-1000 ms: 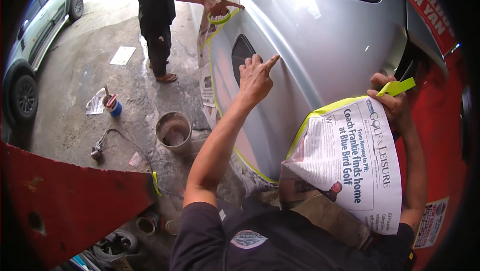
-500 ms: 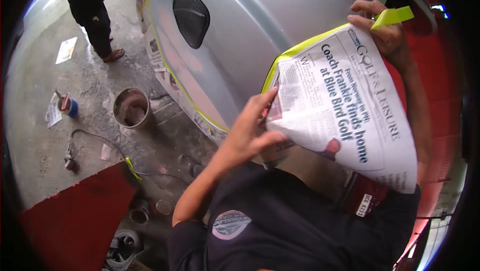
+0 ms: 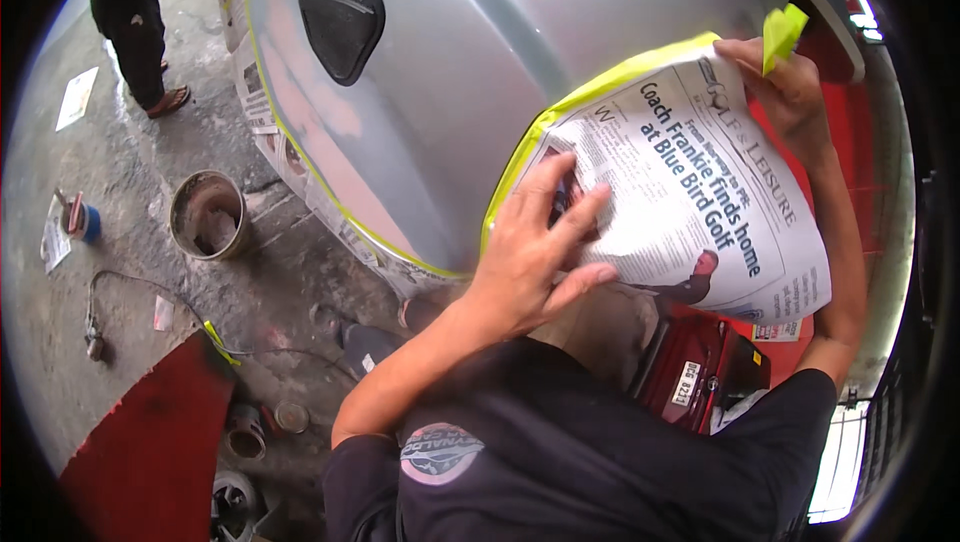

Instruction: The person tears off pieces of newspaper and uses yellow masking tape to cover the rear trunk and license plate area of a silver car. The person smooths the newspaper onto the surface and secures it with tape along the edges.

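Note:
A printed newspaper sheet (image 3: 680, 192) lies along the edge of a silver car body panel (image 3: 450, 82). Bright yellow masking tape (image 3: 610, 74) runs along the sheet's upper and left borders. My left hand (image 3: 530, 247) rests on the paper's lower left part, fingers spread, holding nothing. At the sheet's upper right corner, my right hand (image 3: 785, 92) pinches the paper. A loose piece of yellow tape (image 3: 785, 34) sticks up by its fingers. Its exact fingertip contact is partly hidden.
A black mesh-textured fitting (image 3: 342, 14) sits in the panel, left of which more taped newspaper borders a patchy pinkish area. On the floor stand a bucket (image 3: 185, 227) and a blue can (image 3: 90, 225). A red panel (image 3: 150, 432), a cable and another person's leg (image 3: 135, 32) are at left.
My left hand has moved from gripping the paper's left edge to lying spread on it. The sheet sits flatter against the panel. The view has shifted right.

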`<action>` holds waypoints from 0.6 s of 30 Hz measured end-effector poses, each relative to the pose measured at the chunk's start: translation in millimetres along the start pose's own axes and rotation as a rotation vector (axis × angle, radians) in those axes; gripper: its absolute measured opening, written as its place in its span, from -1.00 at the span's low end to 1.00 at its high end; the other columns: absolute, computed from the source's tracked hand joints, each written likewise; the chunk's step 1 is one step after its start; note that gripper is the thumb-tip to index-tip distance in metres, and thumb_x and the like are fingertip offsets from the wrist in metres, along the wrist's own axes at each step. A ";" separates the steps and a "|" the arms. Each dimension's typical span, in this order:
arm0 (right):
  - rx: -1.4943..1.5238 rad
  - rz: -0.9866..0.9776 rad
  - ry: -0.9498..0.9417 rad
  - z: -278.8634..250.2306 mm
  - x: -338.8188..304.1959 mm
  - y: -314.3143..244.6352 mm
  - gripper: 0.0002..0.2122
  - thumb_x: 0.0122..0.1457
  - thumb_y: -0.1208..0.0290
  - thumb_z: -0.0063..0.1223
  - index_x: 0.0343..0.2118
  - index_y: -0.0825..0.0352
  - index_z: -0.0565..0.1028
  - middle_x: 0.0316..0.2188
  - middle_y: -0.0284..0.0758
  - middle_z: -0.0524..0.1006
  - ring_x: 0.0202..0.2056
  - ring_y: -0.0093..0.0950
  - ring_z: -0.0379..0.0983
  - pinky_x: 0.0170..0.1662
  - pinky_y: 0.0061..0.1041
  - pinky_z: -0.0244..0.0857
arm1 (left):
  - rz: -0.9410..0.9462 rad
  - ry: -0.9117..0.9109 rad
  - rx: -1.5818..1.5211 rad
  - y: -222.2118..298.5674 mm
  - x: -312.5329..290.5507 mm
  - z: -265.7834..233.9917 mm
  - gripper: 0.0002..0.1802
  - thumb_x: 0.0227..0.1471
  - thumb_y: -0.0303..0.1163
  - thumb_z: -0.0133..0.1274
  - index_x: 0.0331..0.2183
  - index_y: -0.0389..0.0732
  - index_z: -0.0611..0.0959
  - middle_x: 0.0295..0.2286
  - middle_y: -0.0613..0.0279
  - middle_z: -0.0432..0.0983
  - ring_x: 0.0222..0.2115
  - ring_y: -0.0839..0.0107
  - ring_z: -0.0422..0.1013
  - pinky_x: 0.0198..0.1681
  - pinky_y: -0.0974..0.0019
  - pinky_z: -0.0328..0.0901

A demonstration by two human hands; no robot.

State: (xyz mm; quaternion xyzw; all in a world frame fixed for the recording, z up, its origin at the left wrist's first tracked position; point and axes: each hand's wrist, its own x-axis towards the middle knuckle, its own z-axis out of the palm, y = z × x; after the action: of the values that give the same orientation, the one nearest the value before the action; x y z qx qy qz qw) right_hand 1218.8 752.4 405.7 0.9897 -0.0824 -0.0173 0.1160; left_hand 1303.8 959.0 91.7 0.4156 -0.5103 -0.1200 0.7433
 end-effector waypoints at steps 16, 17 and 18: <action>0.087 0.490 -0.044 11.0 32.1 -45.4 -0.69 0.17 0.17 0.27 -0.29 0.39 0.65 -0.53 -0.40 0.55 -0.49 -0.61 0.39 -0.37 -0.52 0.25 | -0.023 0.112 -0.105 0.1 -14.2 13.2 -0.64 -0.16 -0.60 0.27 -0.21 -0.24 0.63 -0.11 -0.07 0.47 -0.16 0.02 0.49 -0.15 0.09 0.38; 0.154 0.501 -0.022 13.2 27.2 -43.4 -0.72 0.16 0.21 0.27 -0.31 0.39 0.65 -0.52 -0.40 0.55 -0.49 -0.61 0.39 -0.37 -0.52 0.25 | -0.031 0.118 -0.127 -0.1 -15.8 14.6 -0.64 -0.15 -0.60 0.27 -0.21 -0.24 0.64 -0.11 -0.07 0.47 -0.15 0.02 0.49 -0.14 0.10 0.39; 0.221 0.513 0.001 15.8 23.5 -43.1 -0.75 0.16 0.25 0.28 -0.32 0.39 0.64 -0.52 -0.41 0.55 -0.50 -0.61 0.38 -0.37 -0.53 0.25 | -0.038 0.100 -0.153 -0.2 -17.4 16.1 -0.62 -0.14 -0.60 0.27 -0.18 -0.25 0.64 -0.11 -0.06 0.47 -0.15 0.01 0.50 -0.12 0.11 0.39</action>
State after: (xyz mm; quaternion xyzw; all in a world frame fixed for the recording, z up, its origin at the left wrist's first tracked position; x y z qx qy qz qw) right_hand 1248.0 786.2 380.0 0.9431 -0.3317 0.0221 0.0078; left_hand 1282.2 961.4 82.2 0.3725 -0.4541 -0.1519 0.7950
